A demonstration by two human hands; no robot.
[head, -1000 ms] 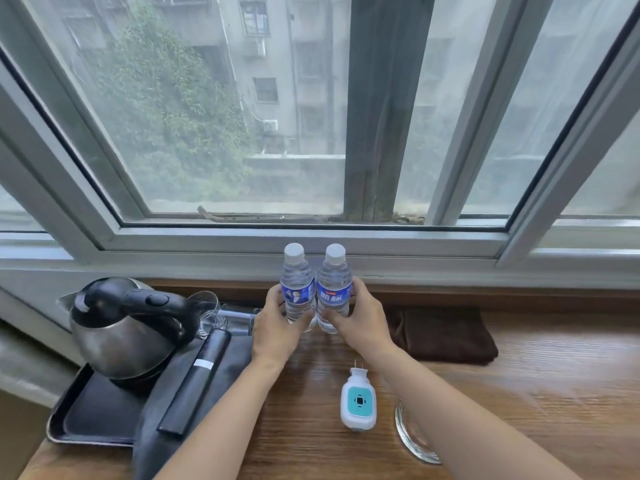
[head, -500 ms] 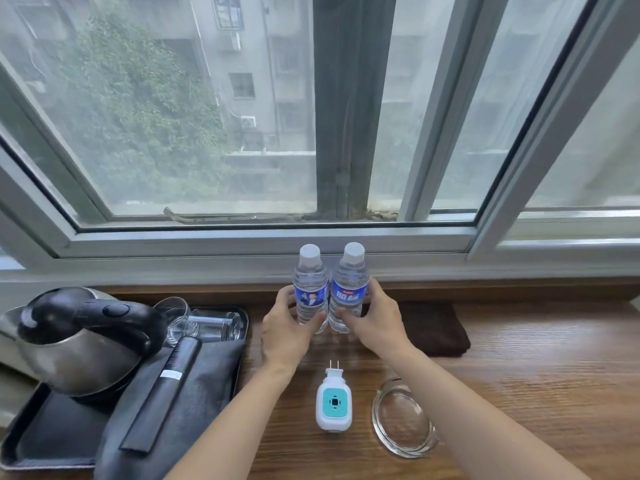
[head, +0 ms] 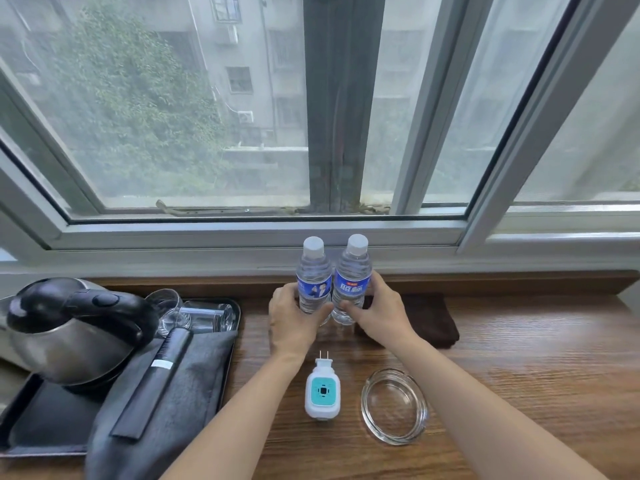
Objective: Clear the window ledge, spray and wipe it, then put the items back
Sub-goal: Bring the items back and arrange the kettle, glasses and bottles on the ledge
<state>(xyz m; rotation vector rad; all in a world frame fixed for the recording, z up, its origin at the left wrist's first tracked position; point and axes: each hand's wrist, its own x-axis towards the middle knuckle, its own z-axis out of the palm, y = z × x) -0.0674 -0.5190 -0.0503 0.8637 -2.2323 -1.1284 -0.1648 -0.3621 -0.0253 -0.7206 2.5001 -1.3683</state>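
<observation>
Two clear water bottles with blue labels and white caps stand upright side by side on the wooden ledge (head: 519, 358) near the window frame. My left hand (head: 294, 323) grips the left bottle (head: 313, 271). My right hand (head: 377, 313) grips the right bottle (head: 353, 268). Nearer me lie a white plug-in device with a teal face (head: 322, 393) and a round glass ashtray (head: 394, 407). A dark brown folded cloth (head: 429, 320) lies behind my right hand.
A black tray (head: 41, 420) at the left holds a steel kettle with a black handle (head: 69, 334), two drinking glasses (head: 194, 313) on their sides and a dark grey cloth (head: 187, 386) with a black bar (head: 156, 382) on it. The window frame (head: 263, 237) rises behind.
The view has shifted a little, so the ashtray and the ledge's right part show more fully. Both hands stay wrapped around the two bottles in the same spot.
</observation>
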